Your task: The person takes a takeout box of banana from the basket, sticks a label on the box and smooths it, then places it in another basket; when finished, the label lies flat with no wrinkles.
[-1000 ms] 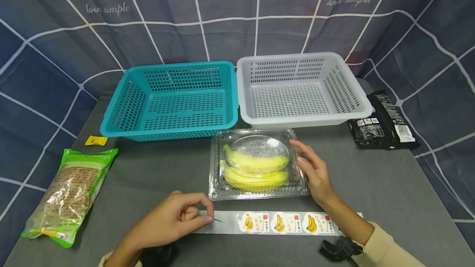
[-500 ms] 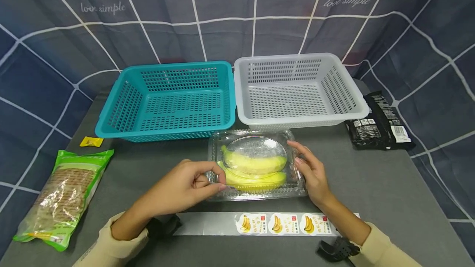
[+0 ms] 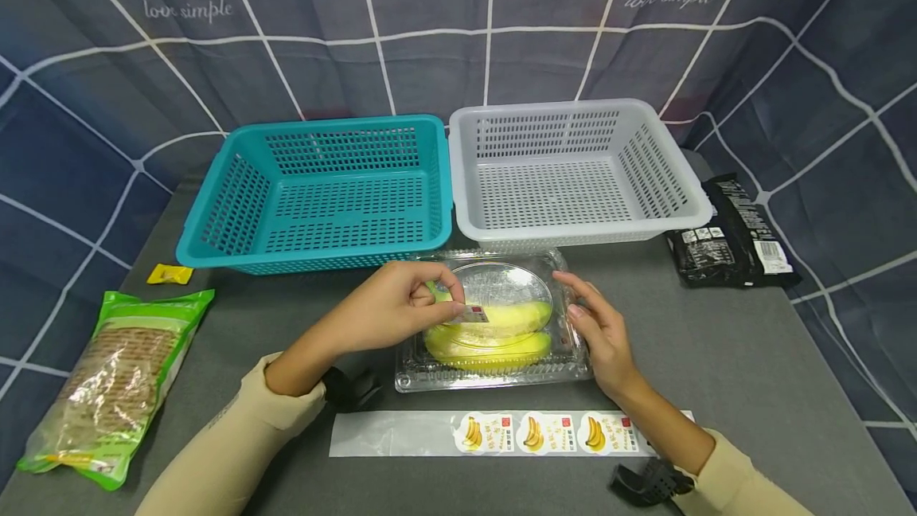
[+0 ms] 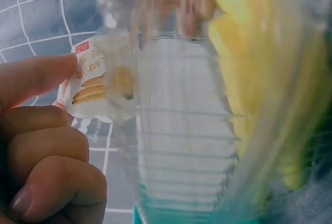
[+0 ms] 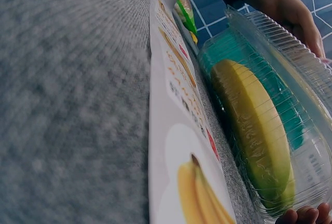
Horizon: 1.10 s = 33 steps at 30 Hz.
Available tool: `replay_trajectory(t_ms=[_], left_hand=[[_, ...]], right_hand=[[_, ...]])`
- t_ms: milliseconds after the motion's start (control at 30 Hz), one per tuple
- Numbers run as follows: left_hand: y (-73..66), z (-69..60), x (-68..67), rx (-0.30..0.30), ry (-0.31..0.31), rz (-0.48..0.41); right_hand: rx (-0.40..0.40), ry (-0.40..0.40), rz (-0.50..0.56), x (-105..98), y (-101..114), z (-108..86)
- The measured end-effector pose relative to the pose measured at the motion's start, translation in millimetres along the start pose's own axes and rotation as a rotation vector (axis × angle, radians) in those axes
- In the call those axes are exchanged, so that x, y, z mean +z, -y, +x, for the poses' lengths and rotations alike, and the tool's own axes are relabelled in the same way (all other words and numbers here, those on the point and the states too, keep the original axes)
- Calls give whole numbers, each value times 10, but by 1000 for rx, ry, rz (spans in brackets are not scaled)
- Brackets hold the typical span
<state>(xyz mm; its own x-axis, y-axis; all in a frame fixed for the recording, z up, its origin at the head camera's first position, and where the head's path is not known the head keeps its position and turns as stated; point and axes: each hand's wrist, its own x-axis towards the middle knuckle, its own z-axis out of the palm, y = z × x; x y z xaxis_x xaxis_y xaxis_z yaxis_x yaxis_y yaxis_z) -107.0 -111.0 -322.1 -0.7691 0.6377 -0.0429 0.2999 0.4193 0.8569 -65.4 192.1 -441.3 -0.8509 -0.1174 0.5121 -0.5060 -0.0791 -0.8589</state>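
My left hand (image 3: 387, 305) pinches a small banana sticker (image 3: 476, 314) by its edge between thumb and forefinger, above the lid of a clear plastic clamshell container (image 3: 494, 378). The left wrist view shows the sticker's (image 4: 89, 90) printed bananas and red mark; whether it touches the lid I cannot tell. Inside the closed container lie bananas (image 3: 494, 350). My right hand (image 3: 609, 345) holds the container's right side, thumb and forefinger at the lid's edge. A backing strip (image 3: 394, 434) with several banana stickers lies in front, its left part bare.
Behind stand a teal basket (image 3: 344, 253) and a white basket (image 3: 587, 229), side by side. A green-trimmed food bag (image 3: 122, 381) and a small yellow packet (image 3: 169, 274) lie at left. At the right is a black packet (image 3: 731, 237).
My left hand has lifted from the strip's left end and moved up and right over the container with the sticker. The right hand has stayed at the container's side.
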Motion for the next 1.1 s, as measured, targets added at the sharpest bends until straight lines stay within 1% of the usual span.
replay_trajectory(t_ms=[167,300,533,600,733,833,1100], left_hand=[[-9,137,32,-10,24,-15],[-11,231,50,-10,26,-13],[8,387,79,17,-3,107],[22,413,85,17,-16,124],[37,444,88,6,-32,98],[37,467,93,-2,-29,77],[47,494,111,-26,-44,128]], right_hand=[[-1,-3,-19,-2,-1,-5],[1,-3,-19,-4,-2,-10],[-2,-4,-23,-1,-12,-10],[-5,3,-22,1,-14,-6],[-10,8,-16,7,-13,3],[-9,1,-13,9,-5,9],[-13,0,-8,4,-6,4]])
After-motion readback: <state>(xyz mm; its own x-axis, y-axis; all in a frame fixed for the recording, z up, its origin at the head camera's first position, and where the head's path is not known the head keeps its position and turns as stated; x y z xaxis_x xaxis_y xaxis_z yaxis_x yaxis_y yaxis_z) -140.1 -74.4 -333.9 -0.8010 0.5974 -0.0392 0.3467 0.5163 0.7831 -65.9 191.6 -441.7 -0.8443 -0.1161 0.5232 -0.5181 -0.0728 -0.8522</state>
